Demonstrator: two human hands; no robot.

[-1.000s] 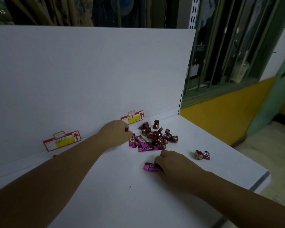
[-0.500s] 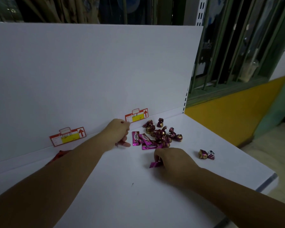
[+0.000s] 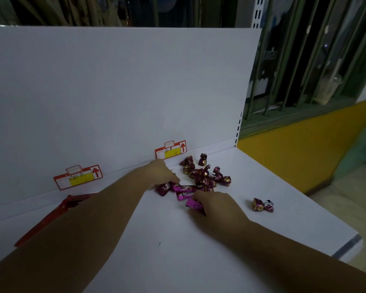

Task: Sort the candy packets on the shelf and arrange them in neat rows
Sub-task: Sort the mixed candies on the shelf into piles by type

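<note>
White shelf [image 3: 178,250]: candy packets [image 3: 185,192] between both hands.

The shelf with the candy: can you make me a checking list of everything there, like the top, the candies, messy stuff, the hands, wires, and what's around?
Surface: white shelf, dim light, small dark speck near the middle.
Job's things: pile of twisted candies, loose, no rows; flat pink packets beside it; two stray candies apart, to the right.
Clutter: red packet half hidden under the left forearm.
Grippers: left hand touching a pink packet; right hand closed on a pink packet.
Cables: nothing seen.
Surroundings: white back panel with two price tags; barred window and yellow wall to the right.
</note>
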